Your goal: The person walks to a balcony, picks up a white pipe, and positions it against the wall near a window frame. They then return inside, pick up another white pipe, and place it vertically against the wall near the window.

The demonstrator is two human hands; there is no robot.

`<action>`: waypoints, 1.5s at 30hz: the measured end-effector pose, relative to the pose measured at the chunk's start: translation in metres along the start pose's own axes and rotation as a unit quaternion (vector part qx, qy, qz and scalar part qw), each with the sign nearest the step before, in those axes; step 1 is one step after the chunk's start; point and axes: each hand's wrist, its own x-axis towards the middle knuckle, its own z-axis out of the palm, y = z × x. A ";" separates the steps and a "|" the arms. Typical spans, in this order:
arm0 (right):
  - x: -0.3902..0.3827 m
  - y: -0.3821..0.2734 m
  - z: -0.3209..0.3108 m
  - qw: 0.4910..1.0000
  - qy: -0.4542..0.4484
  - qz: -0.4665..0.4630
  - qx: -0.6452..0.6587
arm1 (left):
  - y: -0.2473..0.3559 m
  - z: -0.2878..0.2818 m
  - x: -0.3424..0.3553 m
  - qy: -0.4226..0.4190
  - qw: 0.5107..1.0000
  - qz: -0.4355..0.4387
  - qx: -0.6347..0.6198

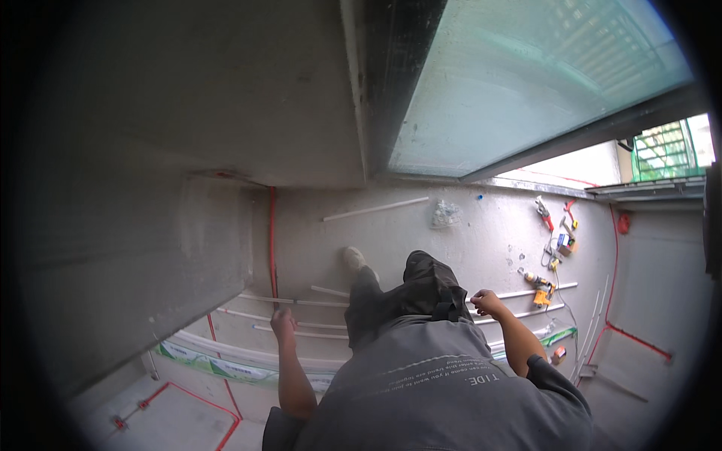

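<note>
A grey T-shirt [444, 398] fills the foreground. Left hand [284, 324] and right hand [486, 303] curl near white pipes [323, 303] on the floor [376, 234]; whether fingers grasp any, I cannot tell.

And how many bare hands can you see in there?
2: the person's left hand, near the lower end of the red conduit, and the right hand, near a white pipe. No others show, though the body blocks part of the view.
</note>
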 end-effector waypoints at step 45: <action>0.653 0.171 0.260 0.952 0.265 0.155 0.010 | -0.223 0.543 0.565 -0.190 0.484 0.433 0.736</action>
